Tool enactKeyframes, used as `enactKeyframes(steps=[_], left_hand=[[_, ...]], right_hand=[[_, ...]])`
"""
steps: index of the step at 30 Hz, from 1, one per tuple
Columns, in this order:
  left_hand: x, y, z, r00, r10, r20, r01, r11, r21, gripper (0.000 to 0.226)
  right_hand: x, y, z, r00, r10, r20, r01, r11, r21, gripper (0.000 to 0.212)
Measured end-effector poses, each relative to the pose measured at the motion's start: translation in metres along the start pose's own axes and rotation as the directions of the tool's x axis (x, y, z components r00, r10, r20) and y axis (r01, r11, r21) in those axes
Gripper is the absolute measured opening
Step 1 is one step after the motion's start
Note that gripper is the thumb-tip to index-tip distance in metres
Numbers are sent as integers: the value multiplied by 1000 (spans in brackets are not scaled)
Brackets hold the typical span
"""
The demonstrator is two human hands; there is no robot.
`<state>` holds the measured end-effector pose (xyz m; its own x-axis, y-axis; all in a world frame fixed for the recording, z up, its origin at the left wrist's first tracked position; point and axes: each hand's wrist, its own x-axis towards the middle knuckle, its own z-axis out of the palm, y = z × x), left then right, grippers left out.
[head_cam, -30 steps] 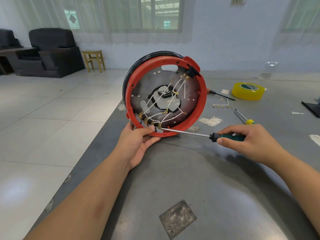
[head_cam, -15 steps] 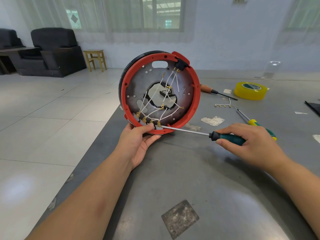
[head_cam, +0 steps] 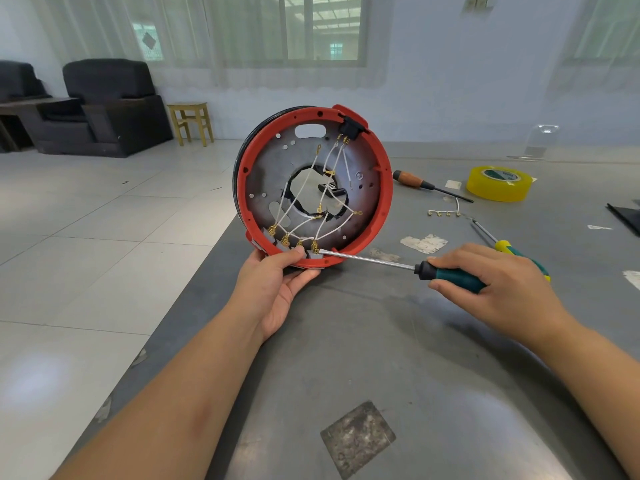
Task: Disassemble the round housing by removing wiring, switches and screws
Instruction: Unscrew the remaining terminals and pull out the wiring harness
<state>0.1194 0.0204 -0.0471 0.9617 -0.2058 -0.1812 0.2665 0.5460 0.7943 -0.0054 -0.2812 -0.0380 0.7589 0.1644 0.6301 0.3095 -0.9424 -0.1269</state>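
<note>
Housing (head_cam: 382, 188) stands on edge at the table (head_cam: 398, 358) corner, open side facing us: white wires (head_cam: 313, 221) with brass lugs strung across the metal plate, black switch (head_cam: 350, 128) at the top rim. Left hand (head_cam: 277, 289) grips the bottom rim, thumb inside. Right hand (head_cam: 498, 285) curls round the screwdriver (head_cam: 446, 273); tip sits at the lowest lugs. Left fingers hidden behind the rim. Screw heads too small to make out.

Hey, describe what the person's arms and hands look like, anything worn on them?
Both forearms are bare as far as the frame shows, with no sleeves visible. The left hand and right hand wear no gloves, and no rings, watch or wristband are visible.
</note>
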Motion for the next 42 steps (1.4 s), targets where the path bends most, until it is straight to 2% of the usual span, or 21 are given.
enactKeyframes(steps=[6,14,27,33,38,42], left_hand=[[-1,0,2,1000,-5,-10,5,1000,2,33],[-2,0,2,1000,-5,-15,5,1000,10,38],[-3,1,3,1000,-8,-4,8,1000,-18,32],[-2,1,1,1000,-8,1,8,1000,-12,39],[-2,1,0,999,42,24,-41,999,-16,53],[-3,1,-1,999,29,37,-27,998,-53,51]], right_hand=[[-1,1,1,1000,-10,-25,9,999,-34,32],[-1,-2,2,997,67,33,-68,997,44,32],[0,-3,5,998,20,-55,-24,997,-72,33],[-1,-7,2,997,70,-11,-70,998,9,34],[-1,-7,-1,993,109,34,-112,988,102,24],[-2,-8,-4,991,129,40,-134,976,170,20]])
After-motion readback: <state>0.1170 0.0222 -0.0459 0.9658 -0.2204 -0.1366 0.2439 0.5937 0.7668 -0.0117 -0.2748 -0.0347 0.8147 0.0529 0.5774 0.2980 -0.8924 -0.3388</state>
